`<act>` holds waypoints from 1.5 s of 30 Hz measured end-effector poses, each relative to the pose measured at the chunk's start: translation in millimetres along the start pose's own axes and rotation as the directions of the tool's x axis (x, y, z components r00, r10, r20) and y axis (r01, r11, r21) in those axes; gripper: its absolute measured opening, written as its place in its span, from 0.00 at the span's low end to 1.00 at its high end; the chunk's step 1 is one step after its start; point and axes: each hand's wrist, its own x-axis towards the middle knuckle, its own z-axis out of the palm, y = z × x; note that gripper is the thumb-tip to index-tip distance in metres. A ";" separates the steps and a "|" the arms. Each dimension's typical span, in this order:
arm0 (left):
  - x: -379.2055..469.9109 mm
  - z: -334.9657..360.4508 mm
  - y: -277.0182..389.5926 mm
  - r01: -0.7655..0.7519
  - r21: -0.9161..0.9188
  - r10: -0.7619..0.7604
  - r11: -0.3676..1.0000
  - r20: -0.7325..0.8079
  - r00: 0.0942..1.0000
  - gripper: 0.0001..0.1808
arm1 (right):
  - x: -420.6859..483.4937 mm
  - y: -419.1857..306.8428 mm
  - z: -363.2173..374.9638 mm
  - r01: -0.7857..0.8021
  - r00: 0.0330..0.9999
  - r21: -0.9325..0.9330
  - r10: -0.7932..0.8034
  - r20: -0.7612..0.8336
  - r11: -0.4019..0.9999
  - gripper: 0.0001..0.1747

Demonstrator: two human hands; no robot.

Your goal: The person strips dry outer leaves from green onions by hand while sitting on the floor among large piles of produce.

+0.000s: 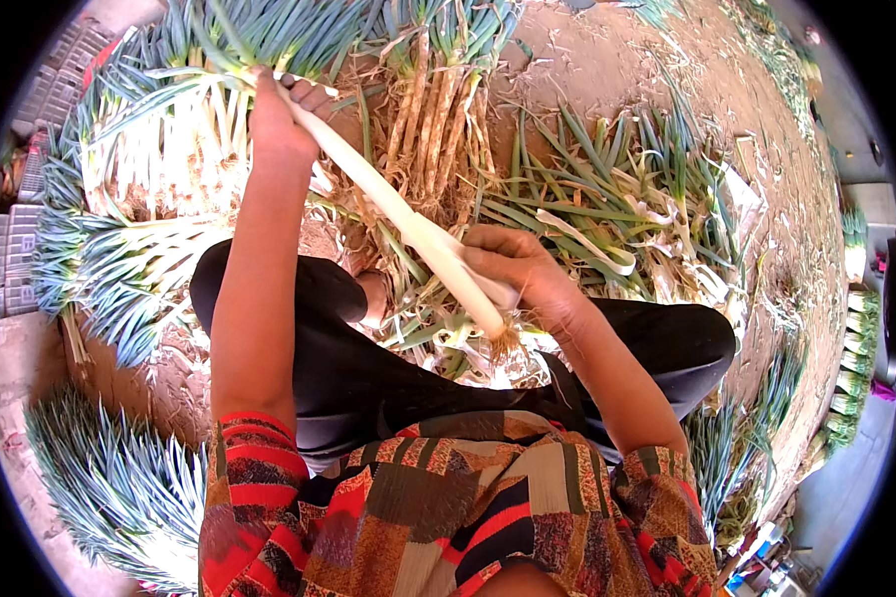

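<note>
A long leek or large green onion [373,183] slants across the view, its green leaves at the upper left and its rooted end at the lower right. My left hand [287,112] is wrapped around the upper white stalk, just below the leaves. Near the root end, my right hand [519,265] pinches a loose outer layer that stands away from the stalk. The roots [505,342] hang over a litter of peelings [455,339] between my knees. Clean white-stalked onions [187,142] stand beyond my left hand; brown, soil-covered ones [437,119] lie in front of me.
Green leaf scraps [597,194] are heaped to the right on the dirt ground [582,67]. More onions [134,276] lie at the left, with another large bunch [119,477] at lower left. Stacked grey blocks [22,254] line the left edge. Bundled onions [859,358] stand in a row far right.
</note>
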 end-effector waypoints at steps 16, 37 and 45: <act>18.9 -30.7 33.0 -0.298 0.057 0.301 0.953 -0.300 0.905 0.17 | -149.6 -11.4 -96.4 -0.061 0.887 -0.044 0.034 -0.461 0.997 0.11; 7.3 -15.8 16.9 -0.278 0.073 0.287 0.958 -0.236 0.928 0.18 | -21.1 -21.3 -10.8 0.223 0.920 -0.708 -0.385 -0.074 0.670 0.21; 15.8 -26.5 49.8 -0.380 0.108 0.394 0.919 -0.208 0.895 0.19 | -50.0 53.8 -94.2 -0.138 0.790 -0.466 -0.187 -0.584 0.874 0.11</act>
